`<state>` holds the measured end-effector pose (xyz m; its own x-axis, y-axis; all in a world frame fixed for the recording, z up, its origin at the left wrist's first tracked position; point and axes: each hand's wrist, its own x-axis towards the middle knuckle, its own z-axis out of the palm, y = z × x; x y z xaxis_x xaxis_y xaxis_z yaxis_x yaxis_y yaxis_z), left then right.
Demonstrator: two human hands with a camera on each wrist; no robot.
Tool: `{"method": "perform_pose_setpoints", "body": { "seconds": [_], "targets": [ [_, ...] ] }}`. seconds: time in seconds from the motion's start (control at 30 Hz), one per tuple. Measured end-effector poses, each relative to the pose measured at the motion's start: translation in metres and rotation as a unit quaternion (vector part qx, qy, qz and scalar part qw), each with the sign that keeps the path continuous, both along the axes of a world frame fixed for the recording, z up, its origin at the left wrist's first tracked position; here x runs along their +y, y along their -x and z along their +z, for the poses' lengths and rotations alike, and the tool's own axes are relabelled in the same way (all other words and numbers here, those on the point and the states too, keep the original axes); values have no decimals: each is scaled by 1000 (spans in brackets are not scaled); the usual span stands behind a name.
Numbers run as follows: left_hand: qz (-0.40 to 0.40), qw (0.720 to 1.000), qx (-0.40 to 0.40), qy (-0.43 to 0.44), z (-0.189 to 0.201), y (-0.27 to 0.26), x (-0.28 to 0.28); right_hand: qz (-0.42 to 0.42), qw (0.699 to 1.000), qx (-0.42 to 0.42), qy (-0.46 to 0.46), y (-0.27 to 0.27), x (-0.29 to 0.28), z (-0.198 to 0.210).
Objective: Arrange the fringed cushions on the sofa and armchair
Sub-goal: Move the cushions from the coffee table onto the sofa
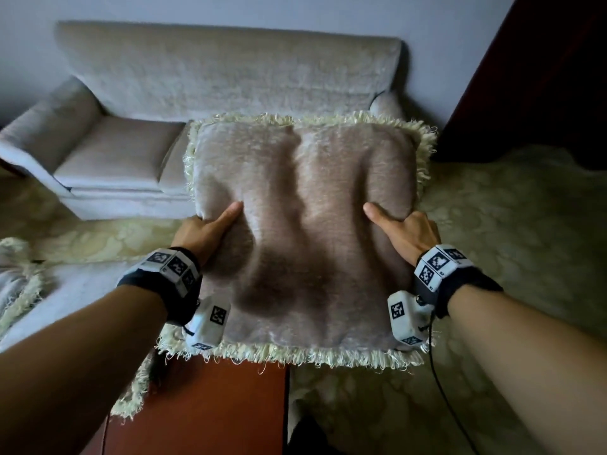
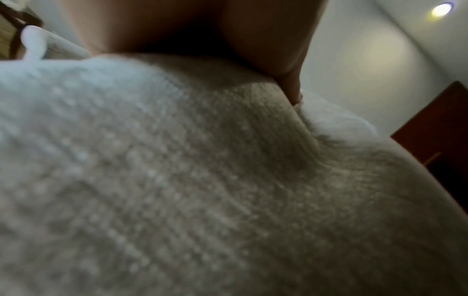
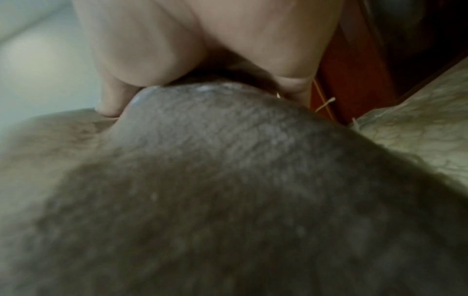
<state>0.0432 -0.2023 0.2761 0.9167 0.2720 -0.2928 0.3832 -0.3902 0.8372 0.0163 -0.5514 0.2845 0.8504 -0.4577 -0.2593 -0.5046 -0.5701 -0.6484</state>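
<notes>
Both hands are on the fringed cushion [image 1: 302, 231], held up flat in front of the sofa [image 1: 184, 93], covering the sofa seat's right end. The left hand [image 1: 203, 231] grips its left edge, thumb lying on top, fingers hidden underneath; the right hand [image 1: 404, 231] grips the right edge the same way, thumb over, fingers out of sight below. Deep creases run down the fabric between the two thumbs. The wrist views are blurred, filled with pile, just the thumbs digging in. A second fringed cushion [image 1: 16, 284] is cut off at the left edge, only fringe and a corner showing. The patterned carpet [image 1: 512, 224] lies beyond.
</notes>
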Motion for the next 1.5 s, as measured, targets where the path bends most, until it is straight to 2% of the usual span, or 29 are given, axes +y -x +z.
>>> {"method": "perform_pose_setpoints", "body": {
  "seconds": [0.17,0.33,0.57,0.8,1.03,1.17,1.33,1.5],
  "targets": [
    [-30,999,-18,-5,37,-5,-34,-14,999,-39,17,9,-32,35],
    [-31,998,-63,3,64,-43,-73,-16,997,-72,10,-23,-72,57],
    [-1,995,-88,38,79,-134,-153,1,992,-128,-20,-114,-153,80],
    [-1,992,-113,56,111,-224,-228,5,993,-115,12,-204,-229,122],
    [-15,994,-102,19,131,-297,-260,18,993,-116,19,-292,-257,124],
    [-17,996,-85,37,120,-366,-259,17,995,-102,18,-358,-255,112],
    [-24,995,-76,55,89,-482,-254,-3,996,-92,19,-462,-247,91],
    [-36,996,-52,62,78,-591,-244,-9,997,-72,14,-565,-237,88]
  ]
}}
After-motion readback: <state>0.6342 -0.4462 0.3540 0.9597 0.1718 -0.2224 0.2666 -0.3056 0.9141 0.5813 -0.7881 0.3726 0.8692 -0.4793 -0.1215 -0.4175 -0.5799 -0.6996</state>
